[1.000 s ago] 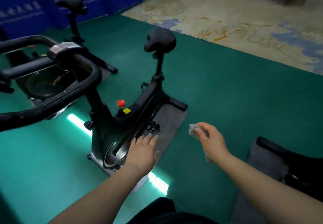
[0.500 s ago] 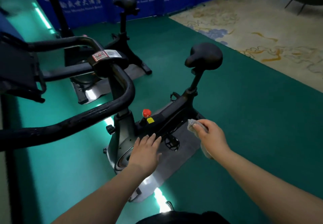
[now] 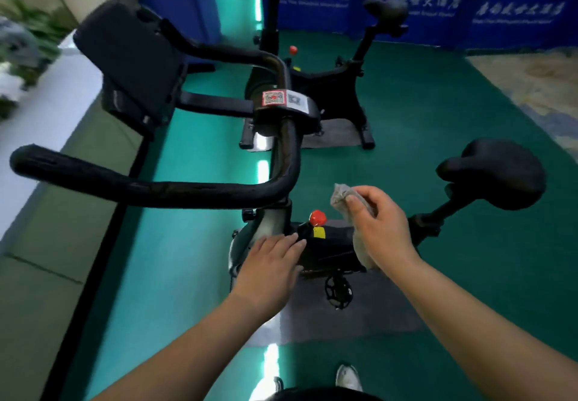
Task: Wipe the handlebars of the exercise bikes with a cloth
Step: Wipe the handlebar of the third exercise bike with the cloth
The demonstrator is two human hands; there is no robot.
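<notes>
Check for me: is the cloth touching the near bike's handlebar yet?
Apart. In the head view the cloth, pinched in the right hand, sits right of and below the handlebar, with green floor showing between them.

The cloth shows only in part; the right hand covers its middle. The left hand hides part of the near bike frame. Plants at upper left are blurred. White lettering on the blue banners is smeared, perhaps Chinese characters. A white shoe is cut off by dark clothing at the bottom edge.
</notes>
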